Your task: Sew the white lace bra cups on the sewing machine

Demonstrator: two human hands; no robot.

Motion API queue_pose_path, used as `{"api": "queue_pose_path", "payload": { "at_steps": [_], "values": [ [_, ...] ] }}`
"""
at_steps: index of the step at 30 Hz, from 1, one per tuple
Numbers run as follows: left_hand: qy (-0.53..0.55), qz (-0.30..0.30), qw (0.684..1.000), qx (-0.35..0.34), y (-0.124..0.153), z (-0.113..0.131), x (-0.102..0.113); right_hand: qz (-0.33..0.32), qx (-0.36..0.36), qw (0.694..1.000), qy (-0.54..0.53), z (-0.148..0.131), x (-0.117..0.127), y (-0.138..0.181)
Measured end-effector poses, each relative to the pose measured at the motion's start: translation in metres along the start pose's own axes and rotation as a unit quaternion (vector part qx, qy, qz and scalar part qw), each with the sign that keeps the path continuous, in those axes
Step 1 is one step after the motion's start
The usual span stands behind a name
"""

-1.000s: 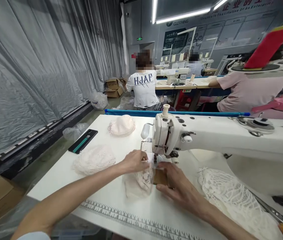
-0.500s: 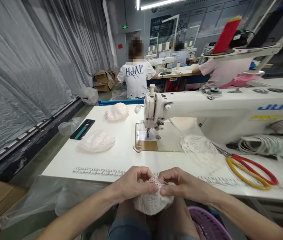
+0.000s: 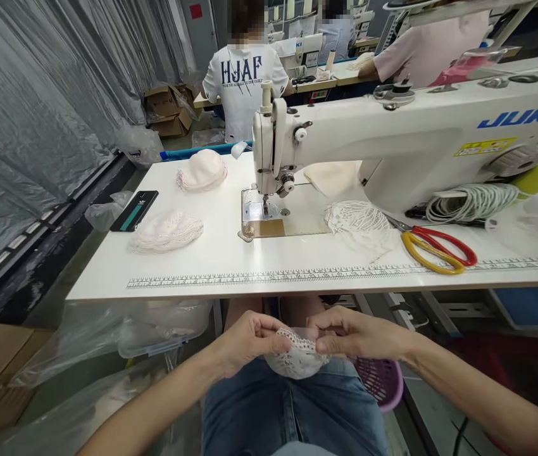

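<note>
Lace cup below table front edge, over lap. Left hand and right hand both pinched shut on its top rim. Risk: thin pinch likely slips, cup drops toward purple basket under table. Hard pull may tear lace.

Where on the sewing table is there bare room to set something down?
Bare tabletop lies between the lace pile and the needle plate, behind the printed ruler. Right of the needle it is crowded: lace trim, scissors, cord coil.
</note>
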State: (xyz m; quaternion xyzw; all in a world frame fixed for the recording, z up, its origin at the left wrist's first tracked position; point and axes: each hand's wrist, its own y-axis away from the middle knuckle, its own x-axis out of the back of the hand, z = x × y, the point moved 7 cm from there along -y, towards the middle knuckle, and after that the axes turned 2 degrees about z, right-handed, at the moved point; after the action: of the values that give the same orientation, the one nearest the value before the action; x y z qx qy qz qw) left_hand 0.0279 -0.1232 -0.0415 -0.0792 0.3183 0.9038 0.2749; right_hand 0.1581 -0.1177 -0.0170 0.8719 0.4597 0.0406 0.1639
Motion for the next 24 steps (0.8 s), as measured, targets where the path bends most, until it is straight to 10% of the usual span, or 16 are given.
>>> {"api": "queue_pose_path", "payload": {
  "at_steps": [24],
  "values": [
    [0.009, -0.039, 0.998, 0.052, -0.015, -0.023, -0.002, 0.052, 0.000, 0.996, -0.078, 0.039, 0.005, -0.009]
  ]
}}
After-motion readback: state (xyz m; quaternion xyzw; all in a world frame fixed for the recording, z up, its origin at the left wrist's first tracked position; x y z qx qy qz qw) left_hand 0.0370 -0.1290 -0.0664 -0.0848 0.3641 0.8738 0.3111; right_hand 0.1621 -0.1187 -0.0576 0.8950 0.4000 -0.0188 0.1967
